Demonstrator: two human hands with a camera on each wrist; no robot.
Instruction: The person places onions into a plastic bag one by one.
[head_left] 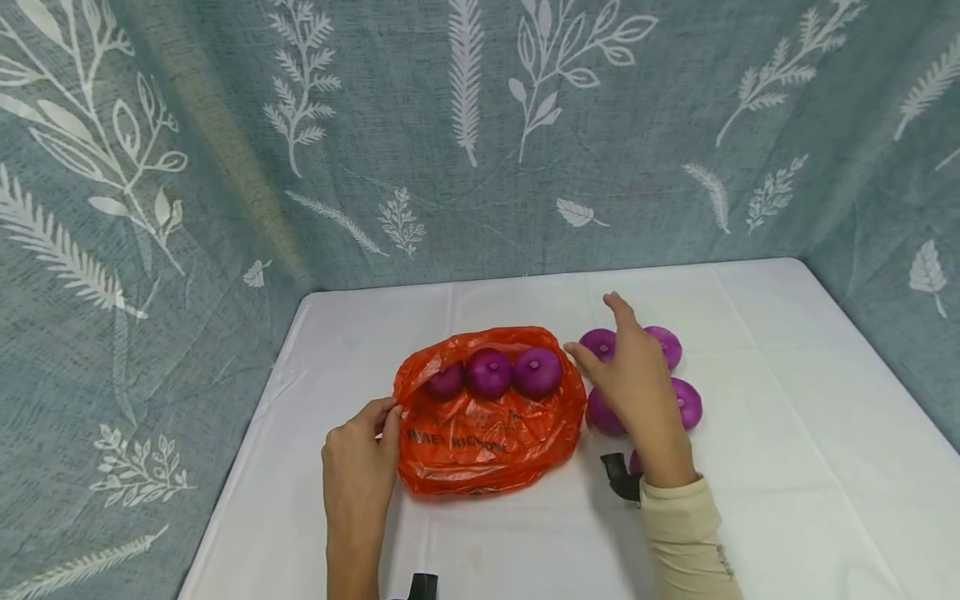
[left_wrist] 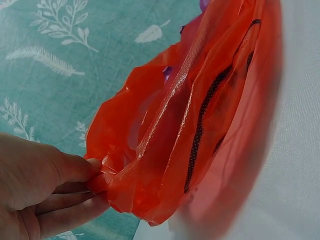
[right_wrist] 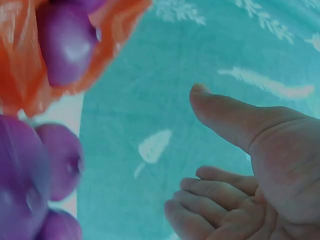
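An orange-red plastic bag (head_left: 480,429) with dark printing lies on the white table, its mouth gaping at the far side. Three round purple onions (head_left: 489,372) show in a row at that opening; the leftmost is partly covered by the bag. My left hand (head_left: 358,458) pinches the bag's left edge between thumb and fingers, as the left wrist view of the crumpled rim (left_wrist: 107,175) also shows. Above several loose onions (head_left: 688,404) right of the bag hovers my right hand (head_left: 637,383), empty, its thumb spread from the fingers. Hand and forearm hide part of those onions.
White cloth covers the table (head_left: 787,483). Behind and at both sides hangs a grey-green curtain (head_left: 420,108) with white leaf prints. A black curved piece (head_left: 618,477) sits beside the right wrist, and another black piece (head_left: 423,586) is near the left forearm.
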